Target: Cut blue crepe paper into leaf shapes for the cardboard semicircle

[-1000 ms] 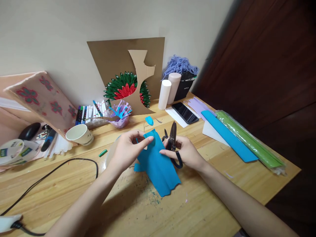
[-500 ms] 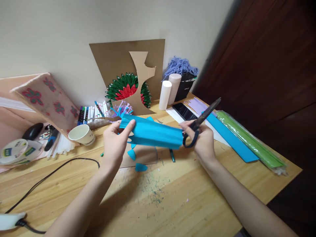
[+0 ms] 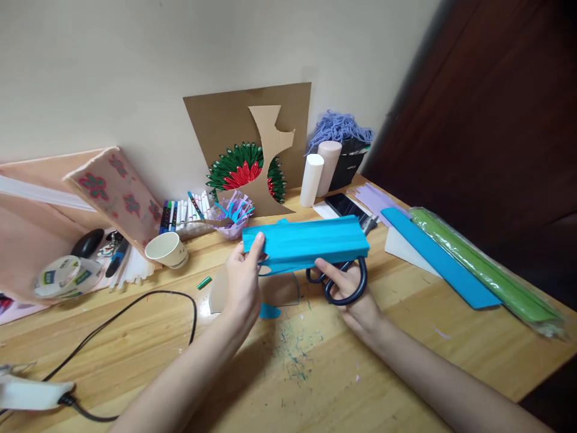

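Note:
A folded strip of blue crepe paper (image 3: 311,240) spans the space between my hands above the table. My left hand (image 3: 246,273) pinches its left end, thumb on top, beside a notched lower edge. My right hand (image 3: 356,300) is closed around black-handled scissors (image 3: 364,279), and its thumb and fingers also touch the strip's lower right edge. The blades lie mostly behind the paper, with a tip showing past its right end. Under the strip are a piece of brown cardboard (image 3: 282,290) and a cut blue paper piece (image 3: 269,311).
A cardboard figure with a green and red fan (image 3: 243,168) leans on the wall. On the left stand a paper cup (image 3: 166,249), markers (image 3: 183,213) and a tape roll (image 3: 67,276); a black cable (image 3: 112,313) curves nearby. Green wrapped paper (image 3: 487,270) lies right.
My right hand has turned the scissors, bringing the blades behind the paper and the handles below it. The strip is now more level, and the view has shifted left.

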Demonstrator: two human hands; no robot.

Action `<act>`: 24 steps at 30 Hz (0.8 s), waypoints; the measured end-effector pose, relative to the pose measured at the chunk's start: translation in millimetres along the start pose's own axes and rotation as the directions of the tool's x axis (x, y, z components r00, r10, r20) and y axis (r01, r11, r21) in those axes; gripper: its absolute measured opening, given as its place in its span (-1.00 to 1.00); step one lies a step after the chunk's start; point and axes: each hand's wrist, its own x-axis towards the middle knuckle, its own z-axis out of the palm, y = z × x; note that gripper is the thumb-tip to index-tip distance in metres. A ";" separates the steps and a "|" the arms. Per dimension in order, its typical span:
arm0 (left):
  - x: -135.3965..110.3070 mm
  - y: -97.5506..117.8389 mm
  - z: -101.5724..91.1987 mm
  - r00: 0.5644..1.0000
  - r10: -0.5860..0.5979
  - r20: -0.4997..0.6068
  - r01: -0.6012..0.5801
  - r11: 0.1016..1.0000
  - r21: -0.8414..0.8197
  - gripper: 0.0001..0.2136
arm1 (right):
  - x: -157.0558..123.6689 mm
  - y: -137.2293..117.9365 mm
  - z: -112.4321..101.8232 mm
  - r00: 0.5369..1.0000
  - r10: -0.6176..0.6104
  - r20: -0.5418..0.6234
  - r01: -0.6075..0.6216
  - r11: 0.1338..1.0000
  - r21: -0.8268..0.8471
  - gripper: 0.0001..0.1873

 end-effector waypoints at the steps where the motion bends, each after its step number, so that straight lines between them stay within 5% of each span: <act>1: -2.1 -0.8 1.4 0.999 -0.013 0.048 0.012 1.000 0.015 -0.74 | 2.4 -0.5 -1.2 0.996 -0.016 -0.092 0.015 1.000 -0.016 -0.62; 4: -4.5 0.9 2.4 0.981 -0.022 0.194 0.001 0.994 0.108 -0.75 | 15.7 -4.2 -9.8 0.959 -0.132 -0.250 0.119 0.991 -0.067 -0.70; 9: 3.0 11.2 -4.8 0.894 -0.158 0.418 -0.056 0.888 0.456 -0.80 | 40.1 -16.3 -29.4 0.888 -0.361 -0.284 0.298 0.923 -0.242 -0.63; 16: 1.7 10.7 -11.7 0.685 -0.460 0.565 0.090 0.823 0.561 -0.79 | 46.1 -27.3 -39.6 0.891 -0.451 -0.053 0.360 0.774 -0.521 -0.66; 18: 1.6 8.6 -13.5 0.691 -0.460 0.557 0.093 0.821 0.563 -0.79 | 46.0 -28.2 -39.8 0.895 -0.446 -0.005 0.378 0.764 -0.523 -0.67; 22: 4.6 3.6 -19.3 0.798 -0.317 0.513 -0.027 0.832 0.555 -0.77 | 49.0 -28.3 -41.2 0.906 -0.422 0.020 0.371 0.771 -0.518 -0.65; 24: 5.4 1.9 -20.2 0.815 -0.292 0.500 -0.048 0.827 0.560 -0.77 | 51.2 -26.8 -42.1 0.920 -0.391 0.024 0.348 0.789 -0.506 -0.64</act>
